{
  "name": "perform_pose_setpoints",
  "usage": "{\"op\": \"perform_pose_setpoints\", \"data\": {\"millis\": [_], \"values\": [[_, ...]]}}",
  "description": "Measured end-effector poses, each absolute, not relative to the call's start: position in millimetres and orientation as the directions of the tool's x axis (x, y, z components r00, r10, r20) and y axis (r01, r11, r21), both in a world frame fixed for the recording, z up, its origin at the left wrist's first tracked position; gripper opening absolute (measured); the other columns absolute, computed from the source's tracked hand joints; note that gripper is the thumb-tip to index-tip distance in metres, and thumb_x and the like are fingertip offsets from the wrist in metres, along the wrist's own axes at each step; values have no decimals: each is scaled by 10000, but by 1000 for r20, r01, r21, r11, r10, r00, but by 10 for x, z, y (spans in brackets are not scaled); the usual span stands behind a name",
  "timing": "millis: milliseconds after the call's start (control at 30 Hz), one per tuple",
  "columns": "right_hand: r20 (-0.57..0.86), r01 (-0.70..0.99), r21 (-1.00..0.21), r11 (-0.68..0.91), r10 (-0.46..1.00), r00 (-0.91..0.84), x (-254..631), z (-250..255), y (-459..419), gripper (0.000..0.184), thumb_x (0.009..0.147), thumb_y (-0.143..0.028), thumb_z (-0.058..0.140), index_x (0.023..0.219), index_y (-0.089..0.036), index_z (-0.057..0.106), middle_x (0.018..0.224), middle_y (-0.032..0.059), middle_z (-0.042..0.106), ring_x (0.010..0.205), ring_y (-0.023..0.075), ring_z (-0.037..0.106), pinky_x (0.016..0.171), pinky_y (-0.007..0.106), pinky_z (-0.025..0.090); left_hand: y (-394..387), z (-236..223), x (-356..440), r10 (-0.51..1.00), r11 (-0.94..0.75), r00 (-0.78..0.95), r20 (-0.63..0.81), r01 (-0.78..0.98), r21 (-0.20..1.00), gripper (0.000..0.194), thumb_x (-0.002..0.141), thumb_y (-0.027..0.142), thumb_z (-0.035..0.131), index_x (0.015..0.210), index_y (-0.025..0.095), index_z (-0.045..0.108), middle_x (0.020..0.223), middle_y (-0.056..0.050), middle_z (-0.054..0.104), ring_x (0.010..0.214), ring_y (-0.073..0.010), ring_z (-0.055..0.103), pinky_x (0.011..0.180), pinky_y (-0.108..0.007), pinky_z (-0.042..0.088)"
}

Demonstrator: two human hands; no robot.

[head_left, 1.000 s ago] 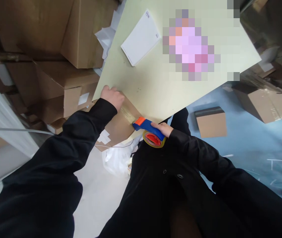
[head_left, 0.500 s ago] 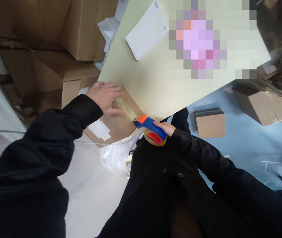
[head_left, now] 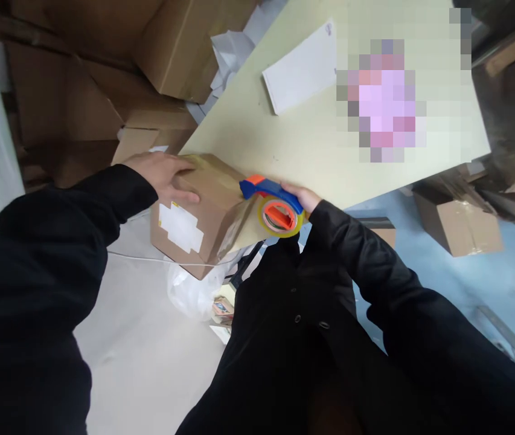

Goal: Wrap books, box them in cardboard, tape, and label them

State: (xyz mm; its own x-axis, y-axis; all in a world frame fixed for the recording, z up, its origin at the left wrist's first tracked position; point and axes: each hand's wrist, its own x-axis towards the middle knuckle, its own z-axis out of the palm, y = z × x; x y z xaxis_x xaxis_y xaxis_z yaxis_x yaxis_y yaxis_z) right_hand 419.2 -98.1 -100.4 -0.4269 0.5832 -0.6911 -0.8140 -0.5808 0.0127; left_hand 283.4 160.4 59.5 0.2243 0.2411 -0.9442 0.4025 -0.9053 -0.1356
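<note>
A brown cardboard box point(head_left: 214, 196) sits at the near left edge of the table, with white label patches point(head_left: 180, 226) on one side and clear yellowish tape along its top. My left hand point(head_left: 164, 175) lies against the box, thumb and fingers spread. In my right hand point(head_left: 301, 196) is a blue and orange tape dispenser point(head_left: 278, 192) carrying a roll of yellowish tape. The dispenser's head is right by the box's right edge; whether they touch, I cannot tell.
A white pad or flat box point(head_left: 302, 67) and a pixelated pink-purple item point(head_left: 386, 106) lie on the pale table point(head_left: 257, 145). Large cardboard boxes point(head_left: 180, 48) crowd the left. More boxes point(head_left: 460, 223) stand on the blue floor. A thin cable point(head_left: 148, 258) crosses below the box.
The box has tipped so that its labelled side shows more. My left hand has slid from the taped top toward its left edge. The dispenser has turned, showing more of its roll.
</note>
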Motion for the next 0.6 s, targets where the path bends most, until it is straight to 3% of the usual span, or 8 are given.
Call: {"op": "perform_pose_setpoints", "data": {"millis": [67, 133, 200, 267, 367, 467, 600], "values": [[-682, -812, -42, -582, 611, -403, 4321, -1029, -691, 288, 933, -320, 433, 1000, -139, 646, 821, 39, 720, 747, 162, 667, 817, 333, 546, 1656, 691, 2728, 373, -842, 165, -913, 473, -259, 847, 658, 750, 524, 1269, 163, 534, 1144, -91, 646, 1011, -300, 544, 883, -374, 348], [-678, -800, -81, -594, 622, -393, 4419, -1052, -473, 284, 933, -318, 433, 992, -129, 638, 779, 32, 711, 732, 164, 664, 790, 335, 552, 1584, 762, 2655, 466, -798, 191, -864, 513, -316, 833, 716, 753, 439, 1294, 156, 506, 1165, -108, 633, 1047, -307, 522, 916, -410, 321], [-682, -777, -112, -619, 617, -393, 4486, -1063, -351, 310, 925, -365, 450, 952, -120, 636, 730, 37, 699, 703, 175, 661, 763, 346, 557, 1422, 774, 2614, 485, -809, 344, -804, 524, -264, 886, 719, 746, 436, 1382, 161, 388, 1328, -144, 516, 1156, -329, 455, 979, -470, 251], [-691, -752, -142, -643, 608, -390, 4521, -1055, -320, 351, 907, -428, 470, 913, -119, 635, 696, 45, 690, 680, 190, 658, 744, 360, 560, 1246, 719, 2590, 432, -846, 513, -742, 514, -138, 1051, 598, 768, 550, 1436, 194, 276, 1436, -154, 387, 1243, -354, 375, 1027, -497, 164], [-715, -732, -180, -657, 598, -361, 4512, -1003, -387, 359, 887, -462, 490, 885, -133, 635, 689, 50, 691, 665, 194, 658, 744, 362, 560, 1093, 578, 2549, 423, -823, 570, -704, 566, -35, 1109, 423, 767, 658, 1345, 207, 399, 1325, -149, 492, 1204, -375, 408, 1010, -471, 183], [-730, -742, -200, -640, 602, -324, 4440, -933, -499, 328, 887, -441, 489, 903, -150, 640, 738, 53, 707, 707, 195, 669, 777, 352, 556, 1080, 477, 2493, 461, -790, 573, -678, 613, -19, 980, 397, 756, 681, 1184, 195, 519, 1157, -141, 579, 1113, -385, 463, 950, -471, 226], [-742, -754, -226, -616, 611, -276, 4388, -903, -652, 303, 880, -442, 497, 901, -177, 643, 809, 49, 723, 794, 202, 679, 829, 346, 548, 1079, 450, 2444, 462, -797, 621, -634, 605, 12, 914, 381, 747, 697, 1082, 180, 551, 1067, -145, 593, 1047, -381, 477, 905, -469, 237]]}}
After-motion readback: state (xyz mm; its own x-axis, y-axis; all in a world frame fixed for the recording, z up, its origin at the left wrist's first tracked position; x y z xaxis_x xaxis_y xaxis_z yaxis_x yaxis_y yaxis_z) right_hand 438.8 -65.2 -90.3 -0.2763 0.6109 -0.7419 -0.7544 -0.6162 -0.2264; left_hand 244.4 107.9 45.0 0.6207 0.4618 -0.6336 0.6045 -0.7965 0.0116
